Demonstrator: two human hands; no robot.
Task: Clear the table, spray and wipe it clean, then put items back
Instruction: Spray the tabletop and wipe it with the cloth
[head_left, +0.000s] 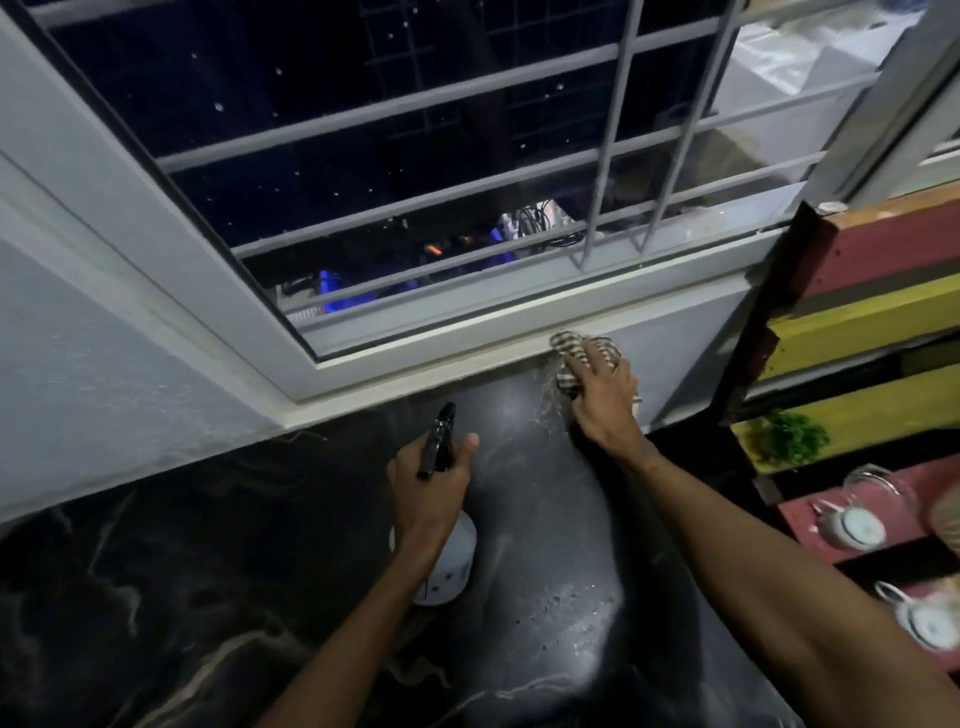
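Note:
The black marble-patterned table (208, 597) fills the lower half of the view, with wet droplets and smears near its middle. My left hand (434, 486) grips a spray bottle (448, 561) with a white body and a black trigger head, held upright over the table. My right hand (605, 397) presses a striped cloth (569, 358) onto the far edge of the table, right under the window sill. The cloth is bunched beneath my fingers.
A barred window (415, 171) with a white frame stands behind the table. At the right is a painted slatted shelf (857, 312) in red and yellow, holding white teacups (852, 527), a glass bowl (878, 488) and a small green plant (789, 436).

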